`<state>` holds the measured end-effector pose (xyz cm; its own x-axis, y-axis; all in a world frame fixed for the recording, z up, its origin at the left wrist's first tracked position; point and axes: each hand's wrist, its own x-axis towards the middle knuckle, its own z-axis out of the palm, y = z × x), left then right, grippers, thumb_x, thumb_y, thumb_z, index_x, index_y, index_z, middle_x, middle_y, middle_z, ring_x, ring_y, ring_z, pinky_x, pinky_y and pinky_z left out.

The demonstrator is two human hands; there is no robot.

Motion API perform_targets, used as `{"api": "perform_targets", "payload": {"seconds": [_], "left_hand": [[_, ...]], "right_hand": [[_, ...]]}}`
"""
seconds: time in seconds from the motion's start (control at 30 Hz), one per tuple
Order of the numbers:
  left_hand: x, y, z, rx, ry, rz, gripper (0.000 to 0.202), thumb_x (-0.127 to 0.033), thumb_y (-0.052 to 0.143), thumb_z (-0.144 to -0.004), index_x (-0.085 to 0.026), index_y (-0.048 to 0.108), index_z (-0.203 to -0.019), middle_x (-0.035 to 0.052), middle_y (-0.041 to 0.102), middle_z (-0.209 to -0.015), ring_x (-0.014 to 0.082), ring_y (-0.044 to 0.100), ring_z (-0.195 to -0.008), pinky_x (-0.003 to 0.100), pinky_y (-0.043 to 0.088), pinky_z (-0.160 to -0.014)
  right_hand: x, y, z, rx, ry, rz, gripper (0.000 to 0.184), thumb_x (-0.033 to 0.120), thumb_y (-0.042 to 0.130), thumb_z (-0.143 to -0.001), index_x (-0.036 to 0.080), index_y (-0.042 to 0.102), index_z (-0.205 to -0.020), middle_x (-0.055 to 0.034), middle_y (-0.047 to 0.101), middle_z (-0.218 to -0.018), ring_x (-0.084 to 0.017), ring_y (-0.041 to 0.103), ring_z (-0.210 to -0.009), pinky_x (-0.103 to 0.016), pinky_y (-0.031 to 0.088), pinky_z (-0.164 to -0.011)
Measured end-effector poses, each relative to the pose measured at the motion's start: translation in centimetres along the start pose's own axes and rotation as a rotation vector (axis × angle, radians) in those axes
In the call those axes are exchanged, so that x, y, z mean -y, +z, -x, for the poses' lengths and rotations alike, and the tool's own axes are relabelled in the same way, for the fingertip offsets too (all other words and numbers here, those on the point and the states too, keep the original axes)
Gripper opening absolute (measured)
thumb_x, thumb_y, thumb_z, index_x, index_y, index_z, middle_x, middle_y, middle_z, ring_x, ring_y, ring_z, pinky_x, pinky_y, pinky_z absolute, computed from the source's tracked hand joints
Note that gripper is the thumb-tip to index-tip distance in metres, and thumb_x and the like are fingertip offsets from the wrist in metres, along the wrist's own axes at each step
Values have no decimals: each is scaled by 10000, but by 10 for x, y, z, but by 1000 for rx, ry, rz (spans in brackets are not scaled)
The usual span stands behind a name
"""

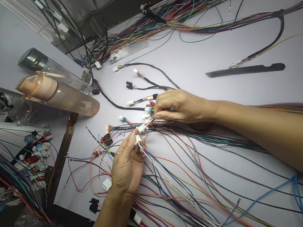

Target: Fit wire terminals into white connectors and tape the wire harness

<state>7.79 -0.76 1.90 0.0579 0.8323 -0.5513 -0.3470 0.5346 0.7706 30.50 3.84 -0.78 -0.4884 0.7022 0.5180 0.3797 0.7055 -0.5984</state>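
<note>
My left hand (126, 161) is closed around a white plastic connector (138, 139), with blue, white and orange wires (156, 161) running from it toward the lower right. A second white connector (142, 128) sits at the fingertips of that hand. Just above it, my right hand (176, 105) is closed in a pinch on thin wires (150, 122) that lead into this second connector. Beside the right fingers lie small red and teal connectors (149, 108), partly hidden by the hand. The exact number of pinched wires is hard to make out.
Two bottles, one peach (65, 97) and one with a dark cap (32, 59), lie at the left. A black blade-shaped tool (246, 70) rests at the right. Wire bundles (183, 1) cross the back. Loose connectors (36, 151) fill a lower area past the table edge (61, 155).
</note>
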Motion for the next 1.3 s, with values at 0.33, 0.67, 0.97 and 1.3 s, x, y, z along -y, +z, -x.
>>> {"api": "perform_targets", "payload": {"seconds": [0.33,0.67,0.97,1.3], "left_hand": [[3,3,-1,41,16,-29,233,-188,746,-736,-106,718,-952,41,665,-791,75,622,-632,126,527,-553],[3,6,-3,43,5,-6,171,-154,666,-804,-101,710,-960,46,661,-765,70,617,-610,123,532,-562],[4,5,-5,59,-9,46,216,-147,669,-807,-103,692,-1017,31,659,-805,71,627,-636,129,534,-558],[3,3,-3,44,-23,23,227,-161,678,-797,-115,688,-1018,32,657,-762,70,610,-610,132,527,-546]], "right_hand": [[5,8,-1,55,84,206,305,340,466,-955,162,640,-778,-5,631,-708,-113,497,-654,-299,304,-727],[8,10,-1,79,-60,221,226,268,466,-957,174,660,-887,-43,650,-847,-145,559,-797,-291,332,-702],[16,15,-6,70,214,161,183,290,557,-893,178,692,-842,-15,685,-799,-132,555,-710,-291,334,-722],[17,17,-5,62,227,146,181,288,566,-883,178,702,-837,-23,698,-819,-127,552,-706,-292,321,-717]]}}
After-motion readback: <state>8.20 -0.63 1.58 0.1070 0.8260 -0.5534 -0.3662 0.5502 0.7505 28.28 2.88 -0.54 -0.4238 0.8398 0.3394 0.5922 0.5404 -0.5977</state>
